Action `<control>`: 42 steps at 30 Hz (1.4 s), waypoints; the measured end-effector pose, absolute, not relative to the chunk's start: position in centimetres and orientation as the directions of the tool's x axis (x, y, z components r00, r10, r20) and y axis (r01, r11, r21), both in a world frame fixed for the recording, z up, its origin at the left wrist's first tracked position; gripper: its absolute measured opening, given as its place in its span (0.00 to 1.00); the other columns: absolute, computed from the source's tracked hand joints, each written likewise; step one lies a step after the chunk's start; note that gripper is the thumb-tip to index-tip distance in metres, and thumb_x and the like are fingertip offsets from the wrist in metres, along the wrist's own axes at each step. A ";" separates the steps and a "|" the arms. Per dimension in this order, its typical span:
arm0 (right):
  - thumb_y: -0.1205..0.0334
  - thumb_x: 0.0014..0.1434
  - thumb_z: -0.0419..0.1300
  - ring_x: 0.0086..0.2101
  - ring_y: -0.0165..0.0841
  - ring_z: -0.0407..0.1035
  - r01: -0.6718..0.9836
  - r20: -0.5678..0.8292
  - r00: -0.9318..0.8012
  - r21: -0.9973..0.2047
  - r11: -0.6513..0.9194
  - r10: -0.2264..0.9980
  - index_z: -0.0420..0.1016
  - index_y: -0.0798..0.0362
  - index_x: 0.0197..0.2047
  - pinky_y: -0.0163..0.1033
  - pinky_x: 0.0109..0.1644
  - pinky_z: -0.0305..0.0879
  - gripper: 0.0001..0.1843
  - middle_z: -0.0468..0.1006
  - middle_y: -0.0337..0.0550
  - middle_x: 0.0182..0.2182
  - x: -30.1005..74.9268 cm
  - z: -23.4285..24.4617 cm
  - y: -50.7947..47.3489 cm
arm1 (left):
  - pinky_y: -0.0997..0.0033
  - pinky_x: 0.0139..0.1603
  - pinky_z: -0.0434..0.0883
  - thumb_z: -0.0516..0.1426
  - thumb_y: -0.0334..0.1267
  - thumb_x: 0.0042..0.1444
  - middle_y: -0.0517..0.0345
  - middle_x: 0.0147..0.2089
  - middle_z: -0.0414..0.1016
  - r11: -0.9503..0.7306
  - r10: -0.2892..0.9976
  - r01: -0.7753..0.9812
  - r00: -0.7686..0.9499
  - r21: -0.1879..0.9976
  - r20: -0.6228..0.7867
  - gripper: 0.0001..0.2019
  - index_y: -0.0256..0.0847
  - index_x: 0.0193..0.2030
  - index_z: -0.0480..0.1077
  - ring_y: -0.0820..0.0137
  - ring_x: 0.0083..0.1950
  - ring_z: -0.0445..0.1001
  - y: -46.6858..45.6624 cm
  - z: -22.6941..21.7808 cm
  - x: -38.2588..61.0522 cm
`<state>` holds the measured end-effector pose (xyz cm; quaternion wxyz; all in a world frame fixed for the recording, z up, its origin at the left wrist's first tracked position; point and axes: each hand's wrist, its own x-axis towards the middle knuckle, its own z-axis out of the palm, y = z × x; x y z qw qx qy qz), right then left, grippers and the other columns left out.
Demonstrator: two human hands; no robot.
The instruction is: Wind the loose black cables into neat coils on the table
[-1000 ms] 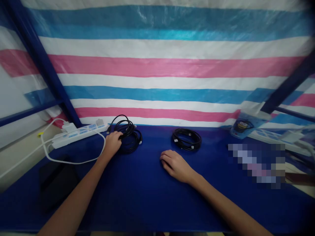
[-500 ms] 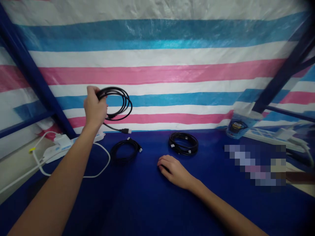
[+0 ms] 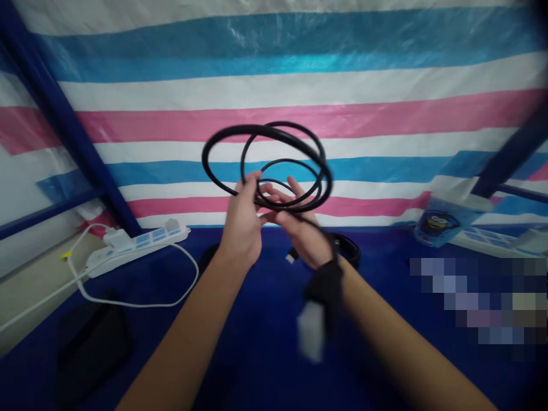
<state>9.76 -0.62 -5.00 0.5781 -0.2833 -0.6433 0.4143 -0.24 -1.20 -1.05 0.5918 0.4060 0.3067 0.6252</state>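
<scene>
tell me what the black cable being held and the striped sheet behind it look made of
The cable, held up in the left hand: likely a rubber or PVC jacket, smooth with a faint sheen, since it keeps springy round loops. The striped sheet: probably woven plastic tarpaulin, glossy, as it shows glare patches and fine creases.

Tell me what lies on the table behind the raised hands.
Behind the right hand, the edge of a black cable coil shows on the blue table. A dark shape peeks past the left hand; hands and the held cable cover the rest.
</scene>
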 end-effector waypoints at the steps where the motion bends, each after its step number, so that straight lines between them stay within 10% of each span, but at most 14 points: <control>1: 0.41 0.48 0.59 0.55 0.31 0.65 -0.149 0.509 -0.126 -0.858 0.491 0.851 0.40 0.44 0.65 0.42 0.58 0.66 0.47 0.61 0.47 0.59 10.0 -4.4 -0.5 | 0.78 0.29 0.72 0.51 0.44 0.56 0.57 0.39 0.72 -0.079 0.984 -0.454 0.105 0.888 0.141 0.13 0.42 0.45 0.66 0.79 0.29 0.73 -1.4 -1.4 -0.4; 7: 0.55 0.57 0.52 0.41 0.25 0.72 -0.094 0.432 0.086 -0.893 0.439 0.898 0.56 0.54 0.55 0.30 0.40 0.70 0.24 0.68 0.49 0.52 13.0 -2.6 1.5 | 0.71 0.27 0.73 0.55 0.43 0.54 0.49 0.42 0.77 -0.003 0.970 -0.171 0.237 0.985 0.044 0.28 0.51 0.63 0.56 0.71 0.27 0.76 -0.8 -3.8 -3.2; 11: 0.51 0.51 0.61 0.26 0.26 0.70 0.132 0.349 -0.042 -0.927 0.351 0.936 0.67 0.60 0.48 0.31 0.28 0.66 0.26 0.75 0.49 0.37 15.4 -1.7 1.1 | 0.81 0.27 0.70 0.55 0.39 0.55 0.55 0.35 0.77 -0.173 0.978 -0.157 0.087 0.972 0.188 0.17 0.45 0.52 0.67 0.76 0.30 0.75 0.6 -2.9 -4.6; 17: 0.53 0.50 0.63 0.14 0.17 0.50 0.225 0.406 -0.134 -0.876 0.426 0.904 0.62 0.48 0.59 0.25 0.17 0.46 0.33 0.58 0.30 0.14 17.4 0.0 -1.0 | 0.82 0.14 0.53 0.49 0.37 0.58 0.69 0.15 0.45 -0.344 0.934 -0.407 -0.059 0.846 0.351 0.05 0.44 0.38 0.65 0.84 0.13 0.47 1.8 1.2 -6.7; 27: 0.50 0.56 0.57 0.40 0.23 0.71 0.277 0.523 -0.199 -0.781 0.559 0.829 0.71 0.52 0.48 0.27 0.39 0.70 0.20 0.72 0.43 0.44 15.3 -0.6 -0.3 | 0.86 0.10 0.48 0.56 0.38 0.53 0.68 0.16 0.42 -0.266 0.911 0.054 0.342 0.963 0.232 0.07 0.45 0.38 0.73 0.86 0.13 0.44 -1.1 2.2 -5.9; 32: 0.53 0.58 0.57 0.16 0.16 0.57 0.118 0.445 -0.345 -0.853 0.509 0.826 0.70 0.52 0.45 0.23 0.19 0.56 0.15 0.61 0.31 0.15 14.1 0.0 -2.5 | 0.87 0.14 0.49 0.55 0.34 0.53 0.66 0.15 0.49 -0.475 0.858 0.170 0.310 0.864 0.410 0.08 0.42 0.34 0.76 0.87 0.15 0.50 -1.1 1.8 -4.6; 35: 0.53 0.57 0.58 0.11 0.16 0.44 0.026 0.528 -0.079 -0.847 0.531 0.846 0.72 0.50 0.39 0.25 0.14 0.41 0.11 0.47 0.30 0.11 13.6 0.6 -3.5 | 0.85 0.14 0.49 0.54 0.33 0.53 0.65 0.14 0.52 -0.542 0.833 0.177 0.245 0.822 0.496 0.08 0.40 0.35 0.76 0.85 0.14 0.52 -0.9 1.5 -4.0; 42: 0.59 0.58 0.56 0.12 0.18 0.44 0.058 0.713 0.377 -0.655 0.753 0.591 0.71 0.55 0.40 0.32 0.15 0.41 0.09 0.46 0.32 0.14 15.8 2.5 -4.5 | 0.83 0.13 0.58 0.52 0.36 0.54 0.63 0.14 0.59 -0.490 0.872 0.234 0.151 0.840 0.466 0.08 0.42 0.36 0.73 0.80 0.15 0.60 -0.3 1.0 -4.2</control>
